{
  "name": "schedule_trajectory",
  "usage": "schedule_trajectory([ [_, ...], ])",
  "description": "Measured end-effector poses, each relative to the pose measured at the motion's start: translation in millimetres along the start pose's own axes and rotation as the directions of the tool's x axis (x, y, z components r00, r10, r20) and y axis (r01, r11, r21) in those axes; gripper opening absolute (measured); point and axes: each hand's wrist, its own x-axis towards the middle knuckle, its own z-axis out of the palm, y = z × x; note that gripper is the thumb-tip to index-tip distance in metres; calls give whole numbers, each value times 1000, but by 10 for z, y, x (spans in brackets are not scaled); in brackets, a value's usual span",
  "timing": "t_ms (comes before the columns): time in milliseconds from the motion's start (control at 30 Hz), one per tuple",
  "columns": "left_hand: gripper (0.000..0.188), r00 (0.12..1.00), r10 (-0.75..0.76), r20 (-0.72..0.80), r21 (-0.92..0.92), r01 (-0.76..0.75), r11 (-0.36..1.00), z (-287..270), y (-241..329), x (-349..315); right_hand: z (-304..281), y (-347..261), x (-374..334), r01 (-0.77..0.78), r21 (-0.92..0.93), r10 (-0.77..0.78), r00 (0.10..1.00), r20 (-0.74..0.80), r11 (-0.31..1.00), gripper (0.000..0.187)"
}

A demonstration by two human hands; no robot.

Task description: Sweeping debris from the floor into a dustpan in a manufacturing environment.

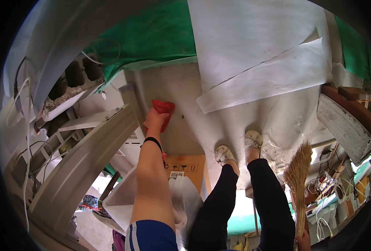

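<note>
My left arm reaches far forward, and my left hand (154, 120) is closed on a red item (165, 107) low over the pale floor. That item looks thin and folded or flat; its exact kind does not show. At the lower right, my right hand (304, 241) grips the lower end of a straw broom (301, 167). The broom stands upright in view, its bristles fanned out and pointing away from me, beside my right leg. Only part of the right hand shows at the picture's lower edge.
A cardboard box (198, 163) and a white bin (120, 195) stand left of my legs. A beige beam-like frame (83, 167) flanks my left arm. White sheeting (260, 85) and green cloth (160, 31) lie ahead. Tangled cables (344, 190) and wooden pieces (344, 125) crowd the right.
</note>
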Motion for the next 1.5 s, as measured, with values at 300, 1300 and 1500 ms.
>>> schedule_trajectory([
  [300,31,908,379,178,-237,-334,912,-1106,993,-1443,-121,34,-420,116,146,-141,975,172,982,33],
  [1300,37,733,-484,-478,-791,-120,600,-5762,-1530,-3770,-655,-670,-1844,509,-320,-445,859,253,799,25],
  [1500,34,545,60,-836,-61,-201,978,-4973,-1011,-4666,-397,-1011,-2092,703,-474,-606,705,368,531,31],
])
